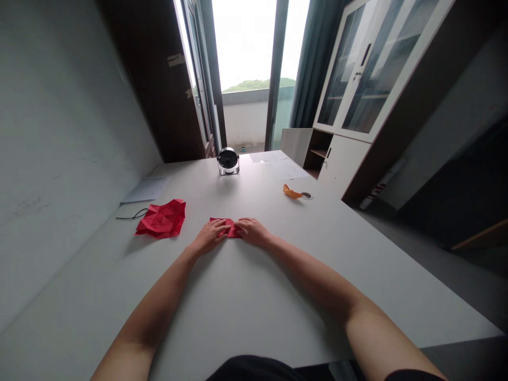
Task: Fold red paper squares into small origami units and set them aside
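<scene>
A small folded piece of red paper (234, 233) lies flat on the white table, partly covered by both hands. My left hand (209, 236) rests on its left side, fingers stretched out over the paper. From the other side, my right hand (254, 232) lays its fingers on the right end of the paper. Neither hand visibly pinches it, though the thumbs are hard to make out. To the left is a larger sheet of creased red paper (162, 219), partly raised in folds.
A black cord (130, 217) and white sheets (146, 189) lie at the left. A round black-and-silver device (228, 160) stands at the back. Right of it are an orange folded paper (291, 192), a tape roll (307, 196) and papers (288, 170). A wall borders the left side.
</scene>
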Available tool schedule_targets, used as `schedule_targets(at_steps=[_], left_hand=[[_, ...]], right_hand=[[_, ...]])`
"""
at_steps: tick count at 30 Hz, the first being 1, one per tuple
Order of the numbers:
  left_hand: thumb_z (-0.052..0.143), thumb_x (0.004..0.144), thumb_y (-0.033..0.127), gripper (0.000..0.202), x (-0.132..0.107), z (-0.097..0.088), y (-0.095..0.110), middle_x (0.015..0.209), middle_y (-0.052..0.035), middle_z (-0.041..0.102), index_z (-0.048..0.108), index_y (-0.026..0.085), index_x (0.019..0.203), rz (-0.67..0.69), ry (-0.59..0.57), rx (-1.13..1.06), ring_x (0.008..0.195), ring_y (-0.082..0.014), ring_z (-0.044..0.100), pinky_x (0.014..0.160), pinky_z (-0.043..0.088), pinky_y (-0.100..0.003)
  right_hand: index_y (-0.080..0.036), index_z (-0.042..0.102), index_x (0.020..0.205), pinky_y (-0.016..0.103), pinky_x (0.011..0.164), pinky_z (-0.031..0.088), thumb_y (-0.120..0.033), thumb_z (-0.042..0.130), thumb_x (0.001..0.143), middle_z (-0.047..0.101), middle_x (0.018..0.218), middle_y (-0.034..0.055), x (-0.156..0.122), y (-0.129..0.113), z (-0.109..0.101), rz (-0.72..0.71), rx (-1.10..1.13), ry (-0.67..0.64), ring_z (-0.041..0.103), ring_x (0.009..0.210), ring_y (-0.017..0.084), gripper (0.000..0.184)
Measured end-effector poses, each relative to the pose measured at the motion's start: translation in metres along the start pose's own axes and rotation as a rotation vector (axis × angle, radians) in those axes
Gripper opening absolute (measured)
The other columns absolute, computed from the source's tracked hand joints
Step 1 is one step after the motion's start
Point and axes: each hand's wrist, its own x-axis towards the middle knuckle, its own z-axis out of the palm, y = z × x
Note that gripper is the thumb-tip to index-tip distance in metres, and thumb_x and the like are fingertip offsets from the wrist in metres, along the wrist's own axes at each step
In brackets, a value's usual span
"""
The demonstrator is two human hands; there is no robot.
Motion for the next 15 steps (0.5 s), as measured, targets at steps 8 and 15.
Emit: schedule_targets(at_steps=[8, 15], left_hand=[[0.050, 0.096, 0.045, 0.040, -0.001, 0.005, -0.009, 0.147, -0.0054, 0.052, 0.062, 0.033, 0.131, -0.212, 0.096, 0.072, 0.137, -0.0286, 0.042, 0.115, 0.029, -0.051], [0.044, 0.097, 0.052, 0.043, -0.002, 0.005, -0.016, 0.147, -0.0088, 0.051, 0.065, 0.031, 0.127, -0.334, 0.158, 0.110, 0.138, -0.0307, 0.040, 0.114, 0.027, -0.053]], right_hand=[[-0.026, 0.071, 0.112, 0.035, 0.102, 0.044, -0.020, 0.057, 0.093, 0.074, 0.112, 0.0036, 0.000, 0.001, -0.003, -0.045, 0.051, 0.035, 0.062, 0.115, 0.021, 0.024], [-0.024, 0.073, 0.105, 0.034, 0.099, 0.045, -0.017, 0.056, 0.092, 0.075, 0.105, 0.0048, 0.000, 0.000, -0.005, -0.060, 0.062, 0.047, 0.064, 0.110, 0.020, 0.022]])
